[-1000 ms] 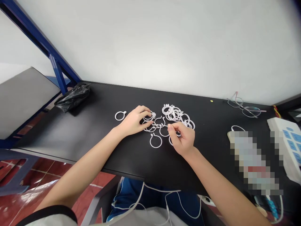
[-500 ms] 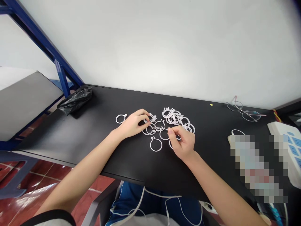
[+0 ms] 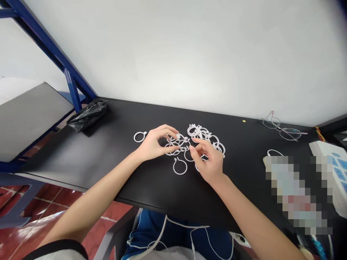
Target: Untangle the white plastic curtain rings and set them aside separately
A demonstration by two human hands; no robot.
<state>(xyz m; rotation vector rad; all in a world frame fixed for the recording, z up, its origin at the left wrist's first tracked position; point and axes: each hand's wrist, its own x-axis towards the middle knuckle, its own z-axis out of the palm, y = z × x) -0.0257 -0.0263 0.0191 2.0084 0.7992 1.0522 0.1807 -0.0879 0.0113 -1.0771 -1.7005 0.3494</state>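
Note:
Several thin white rings with small tabs lie on the black tabletop (image 3: pixel 119 119). My left hand (image 3: pixel 154 144) reaches over the left cluster of rings (image 3: pixel 171 153), thumb and fingers spread apart around it. Facing it, my right hand (image 3: pixel 210 159) has thumb and index finger apart, its other fingers curled, with no ring visible between the tips. It partly covers rings beneath it. Behind the right hand is a heaped pile of rings (image 3: pixel 200 133). One loose ring (image 3: pixel 180 173) lies in front, between the hands, and another ring (image 3: pixel 139 141) lies left of my left hand.
A crumpled black plastic bag (image 3: pixel 88 116) sits at the left end of the table. Eyeglasses (image 3: pixel 288 133) lie at the back right. A white power strip (image 3: pixel 329 169) and a pixelated object (image 3: pixel 292 195) are at the right. White cables (image 3: pixel 162 231) hang across the lap.
My left fingers have spread apart above the rings, and the cluster there has shifted slightly right. My right thumb and index finger have parted from a pinch.

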